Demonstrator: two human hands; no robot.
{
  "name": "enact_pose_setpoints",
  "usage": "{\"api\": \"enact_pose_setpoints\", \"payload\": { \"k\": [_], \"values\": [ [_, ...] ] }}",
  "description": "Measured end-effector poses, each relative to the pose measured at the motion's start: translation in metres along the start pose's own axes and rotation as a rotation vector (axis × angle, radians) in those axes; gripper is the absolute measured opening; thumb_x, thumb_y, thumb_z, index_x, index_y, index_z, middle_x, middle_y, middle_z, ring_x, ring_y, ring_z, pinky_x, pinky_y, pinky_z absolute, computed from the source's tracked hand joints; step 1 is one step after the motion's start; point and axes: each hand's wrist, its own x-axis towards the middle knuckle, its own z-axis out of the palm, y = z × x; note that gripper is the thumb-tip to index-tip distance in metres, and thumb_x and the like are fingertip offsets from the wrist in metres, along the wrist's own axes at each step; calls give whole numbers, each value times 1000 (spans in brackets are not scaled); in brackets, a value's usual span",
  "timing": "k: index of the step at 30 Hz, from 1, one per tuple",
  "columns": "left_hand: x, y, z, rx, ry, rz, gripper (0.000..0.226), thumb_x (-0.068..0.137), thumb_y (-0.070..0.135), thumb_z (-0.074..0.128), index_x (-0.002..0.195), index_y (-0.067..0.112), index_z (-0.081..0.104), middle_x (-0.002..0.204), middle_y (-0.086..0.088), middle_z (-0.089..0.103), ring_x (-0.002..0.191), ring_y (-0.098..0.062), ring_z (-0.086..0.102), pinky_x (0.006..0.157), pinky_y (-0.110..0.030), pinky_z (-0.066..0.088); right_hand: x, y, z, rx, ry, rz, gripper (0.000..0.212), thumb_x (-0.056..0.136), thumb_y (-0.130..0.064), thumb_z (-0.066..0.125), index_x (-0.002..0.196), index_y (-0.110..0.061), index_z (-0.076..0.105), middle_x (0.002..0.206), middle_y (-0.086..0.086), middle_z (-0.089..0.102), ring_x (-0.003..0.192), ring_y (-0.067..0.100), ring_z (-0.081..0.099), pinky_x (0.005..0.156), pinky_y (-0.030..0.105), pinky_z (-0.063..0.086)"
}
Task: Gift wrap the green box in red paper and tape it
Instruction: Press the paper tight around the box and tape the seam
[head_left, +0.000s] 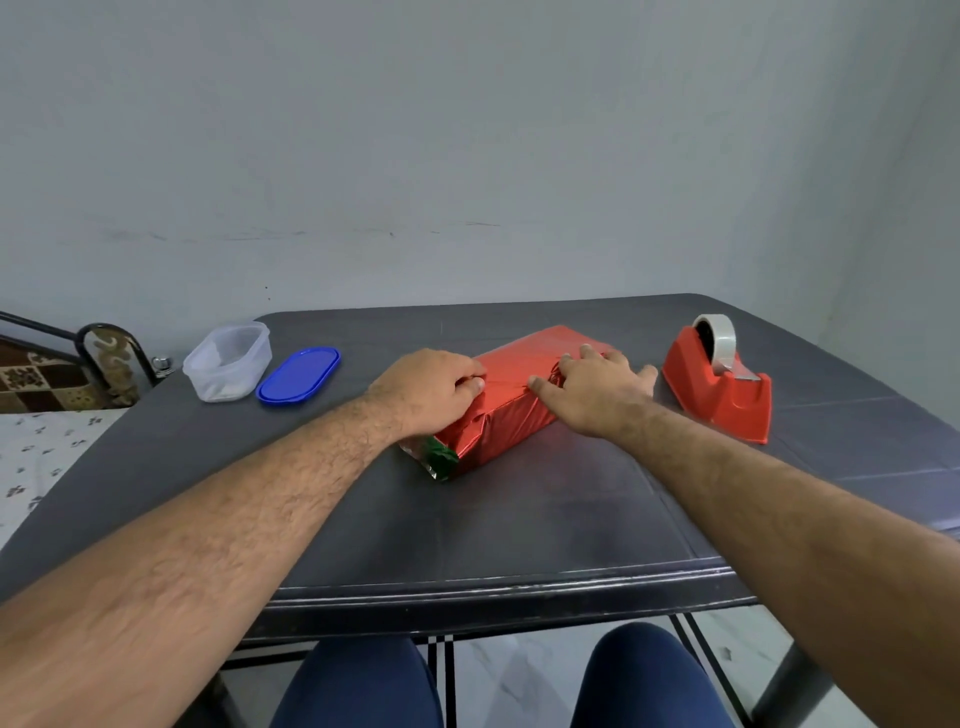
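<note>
box (441, 457): mid-table, near end still bare green
paper (514, 410): red, round box
L hand (434, 387): curled, pinching paper edge
R hand (597, 392): flat, pressing top
risk: seam springs open if either lifts for tape (719, 343)

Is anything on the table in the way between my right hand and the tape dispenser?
Nothing visible. The right hand rests on the red paper round the box, and only bare table lies between it and the tape dispenser.
</note>
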Motion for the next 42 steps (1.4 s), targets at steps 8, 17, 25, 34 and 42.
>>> {"api": "enact_pose_setpoints", "payload": {
  "k": [8,17,25,34,42],
  "values": [
    [15,9,-6,-28,27,-35,44,106,36,52,149,29,54,141,-4,67,124,-26,65,106,-40,52,-2,-1,-4,-242,299,-240,68,102,-65,36,144,-17,59,161,5,47,155,25,33,125,64,16],
    [0,-3,14,225,-71,261,80,96,37,73,164,31,31,170,9,32,155,-10,33,127,-40,29,0,8,10,-319,87,-576,88,105,-63,39,168,-7,11,175,14,16,162,25,17,132,42,10],
    [1,-18,13,157,-8,263,75,91,25,79,157,36,45,159,18,47,150,-4,40,129,-39,24,-8,21,13,-395,380,-687,29,103,-28,57,118,-10,74,116,9,79,101,28,77,94,40,59],
    [36,60,-2,-152,202,203,28,97,30,68,123,25,77,120,8,78,115,-14,71,104,-34,53,-7,59,-23,-20,504,-113,49,101,-49,51,72,-16,72,71,6,72,72,34,71,68,36,47],
    [117,180,32,-273,108,327,22,100,24,63,116,23,78,113,3,79,106,-18,71,94,-32,53,0,166,-48,479,256,601,34,91,-37,68,106,-7,73,110,17,75,103,36,72,75,33,51]
  ]
}}
